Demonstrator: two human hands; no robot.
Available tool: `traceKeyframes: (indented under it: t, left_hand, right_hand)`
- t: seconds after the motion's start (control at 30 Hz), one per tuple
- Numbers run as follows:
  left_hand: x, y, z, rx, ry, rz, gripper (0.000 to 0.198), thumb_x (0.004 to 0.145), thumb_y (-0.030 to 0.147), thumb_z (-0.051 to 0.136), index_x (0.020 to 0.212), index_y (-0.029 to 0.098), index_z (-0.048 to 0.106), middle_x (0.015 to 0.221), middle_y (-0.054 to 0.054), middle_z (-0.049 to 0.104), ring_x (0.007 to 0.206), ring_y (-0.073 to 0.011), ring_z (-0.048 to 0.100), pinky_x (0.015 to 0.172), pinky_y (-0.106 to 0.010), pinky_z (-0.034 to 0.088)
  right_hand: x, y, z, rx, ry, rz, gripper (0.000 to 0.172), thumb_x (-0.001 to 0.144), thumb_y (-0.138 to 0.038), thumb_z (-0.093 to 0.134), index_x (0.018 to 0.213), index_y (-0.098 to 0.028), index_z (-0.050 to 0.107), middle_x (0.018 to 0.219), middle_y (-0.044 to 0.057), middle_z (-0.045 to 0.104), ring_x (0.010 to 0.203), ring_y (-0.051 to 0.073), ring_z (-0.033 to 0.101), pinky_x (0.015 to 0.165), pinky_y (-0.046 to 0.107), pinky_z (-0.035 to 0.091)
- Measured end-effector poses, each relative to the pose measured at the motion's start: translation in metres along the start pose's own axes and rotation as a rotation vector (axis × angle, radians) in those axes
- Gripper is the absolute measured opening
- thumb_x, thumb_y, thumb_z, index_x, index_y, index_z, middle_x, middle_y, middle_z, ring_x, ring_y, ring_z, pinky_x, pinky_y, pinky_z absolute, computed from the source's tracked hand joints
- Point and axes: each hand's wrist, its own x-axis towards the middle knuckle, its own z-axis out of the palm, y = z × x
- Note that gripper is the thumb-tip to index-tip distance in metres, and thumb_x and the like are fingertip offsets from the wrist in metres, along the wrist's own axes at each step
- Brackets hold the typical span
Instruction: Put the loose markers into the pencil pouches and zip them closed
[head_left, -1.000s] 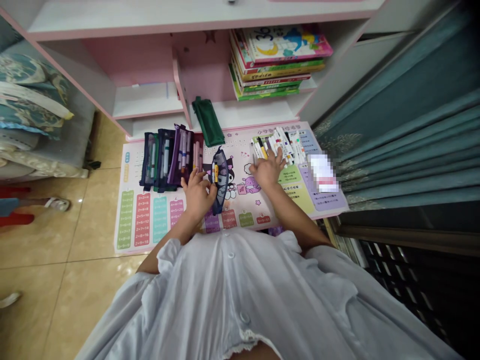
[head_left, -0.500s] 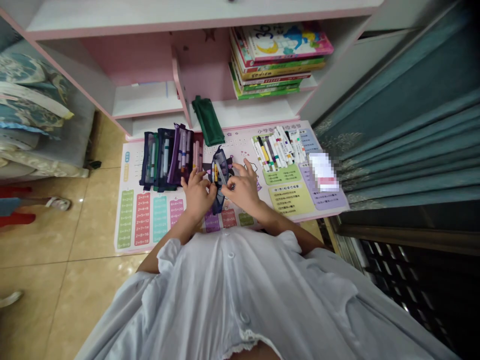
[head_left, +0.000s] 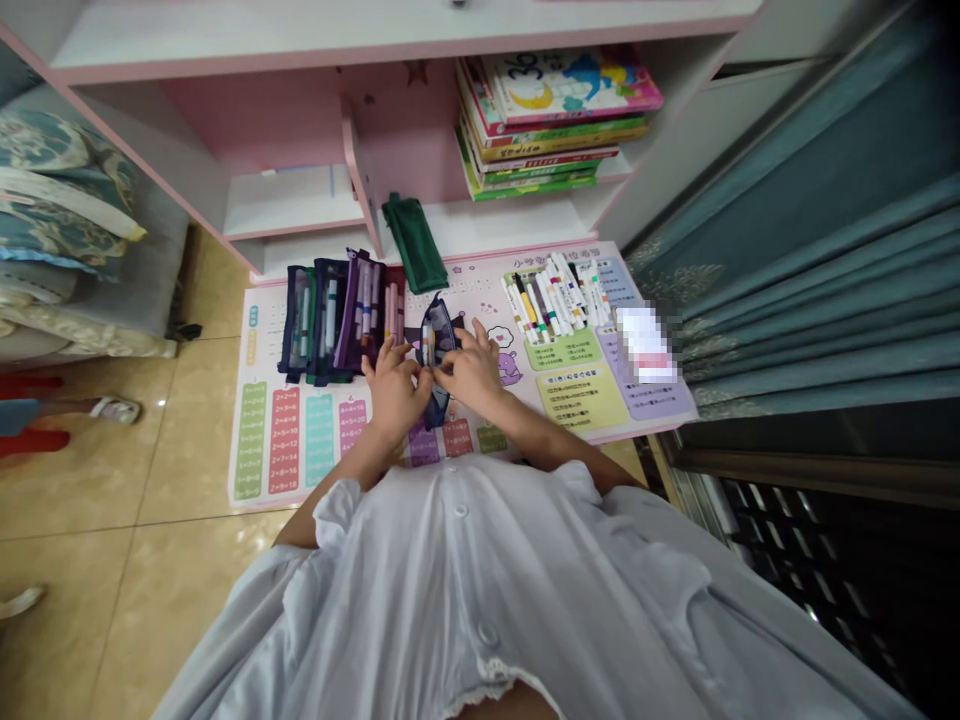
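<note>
A dark blue see-through pencil case (head_left: 436, 412) lies on the printed desk mat in front of me, with a few markers (head_left: 428, 345) showing inside its upper part. My left hand (head_left: 397, 388) pinches the case's left edge between thumb and fingers. From the other side, my right hand (head_left: 474, 368) has its thumb and index finger closed at the case's opening edge, close to the left thumb. The right hand's other fingers are raised. Left of the case stand several filled pencil cases (head_left: 330, 318), dark blue, green and purple, beside pink markers (head_left: 394, 312).
Loose white markers (head_left: 559, 298) lie in a group on the right of the mat (head_left: 570, 410). Behind is a green pencil case (head_left: 417, 245). A stack of books (head_left: 551, 125) sits on the pink shelf. A blurred phone-like object (head_left: 646, 345) rests at the right edge, near a curtain (head_left: 810, 230).
My right hand has moved left and closer to my left hand, its fingers now over the case's opening. My left hand keeps its place on the case.
</note>
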Motion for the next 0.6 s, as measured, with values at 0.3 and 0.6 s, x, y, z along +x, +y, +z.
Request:
traceKeyframes:
  t: [0.3, 0.6]
  left_hand:
    - [0.001, 0.000, 0.000, -0.011, 0.012, -0.008, 0.018, 0.085, 0.024, 0.060, 0.069, 0.021, 0.065, 0.132, -0.011, 0.069, 0.146, -0.0360, 0.044, 0.119, -0.072, 0.022]
    - [0.001, -0.001, 0.001, -0.001, 0.015, 0.003, 0.019, 0.086, 0.026, 0.059, 0.069, 0.021, 0.065, 0.133, -0.010, 0.069, 0.146, -0.0358, 0.043, 0.119, -0.072, 0.023]
  right_hand:
    - [0.033, 0.083, -0.027, -0.150, 0.339, 0.224, 0.020, 0.087, -0.030, 0.060, 0.083, -0.018, 0.075, 0.152, 0.013, 0.052, 0.152, 0.042, 0.023, 0.116, 0.071, 0.025]
    - [0.044, 0.119, -0.024, -0.315, 0.232, 0.333, 0.023, 0.084, -0.028, 0.060, 0.088, -0.013, 0.077, 0.158, 0.017, 0.043, 0.153, 0.044, 0.015, 0.118, 0.071, 0.020]
